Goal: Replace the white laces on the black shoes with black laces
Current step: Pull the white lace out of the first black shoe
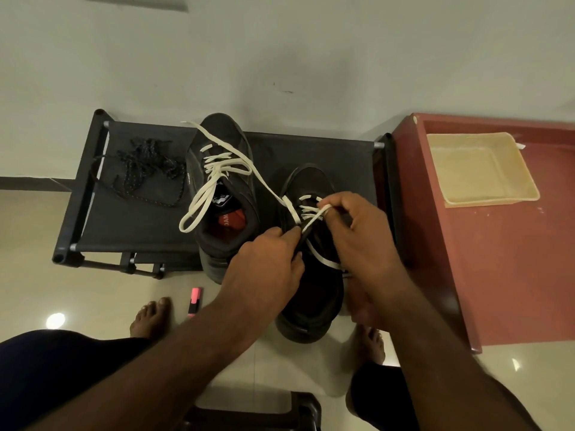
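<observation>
Nearest us, our bare feet (149,315) stand on the tiled floor, with a pink marker (195,301) lying just beside the left one. Past them, the near shoe (311,306) stands on the floor with its toe on the rack (140,219). Both our hands work at its throat. Our left hand (264,259) has thumb and fingers curled, pinching the shoe's dark edge by the eyelets. Our right hand (361,231) pinches a loop of the white lace (323,262), pulled up from the eyelets. A long strand of it runs away over the far shoe (227,241), which stands to the left on the rack. That shoe has a second white lace (199,197), loosened and looping over its opening. Further left on the rack, the black laces (146,169) lie in a tangle, well apart from our hands. To the right stands a red table (497,275) bearing a cream tray (529,181).
</observation>
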Demonstrator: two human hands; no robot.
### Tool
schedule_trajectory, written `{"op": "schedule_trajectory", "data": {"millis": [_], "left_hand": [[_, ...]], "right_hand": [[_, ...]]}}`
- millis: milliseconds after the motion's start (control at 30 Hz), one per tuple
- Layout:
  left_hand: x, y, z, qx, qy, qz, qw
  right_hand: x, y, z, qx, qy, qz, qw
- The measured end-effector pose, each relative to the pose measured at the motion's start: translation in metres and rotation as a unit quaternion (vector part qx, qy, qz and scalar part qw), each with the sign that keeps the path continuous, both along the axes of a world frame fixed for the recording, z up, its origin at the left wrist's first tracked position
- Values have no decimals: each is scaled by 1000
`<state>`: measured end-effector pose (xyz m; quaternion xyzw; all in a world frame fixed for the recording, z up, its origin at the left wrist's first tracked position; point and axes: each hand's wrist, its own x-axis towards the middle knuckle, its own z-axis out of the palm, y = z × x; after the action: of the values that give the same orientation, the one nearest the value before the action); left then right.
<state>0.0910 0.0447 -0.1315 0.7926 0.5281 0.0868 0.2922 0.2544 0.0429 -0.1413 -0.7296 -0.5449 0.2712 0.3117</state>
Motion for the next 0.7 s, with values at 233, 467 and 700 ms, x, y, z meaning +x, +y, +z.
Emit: {"op": "schedule_trajectory", "data": {"millis": [233,467,700], "left_hand": [[3,2,0,-13,-3,-9,1000],[4,-1,-1,12,-1,1,1000],[6,-5,0,23,15,4,1000]], "right_hand": [[8,6,3,-29,158,-193,968],[9,1,15,-21,38,1,999],[3,0,4,-41,-120,65,990]]}}
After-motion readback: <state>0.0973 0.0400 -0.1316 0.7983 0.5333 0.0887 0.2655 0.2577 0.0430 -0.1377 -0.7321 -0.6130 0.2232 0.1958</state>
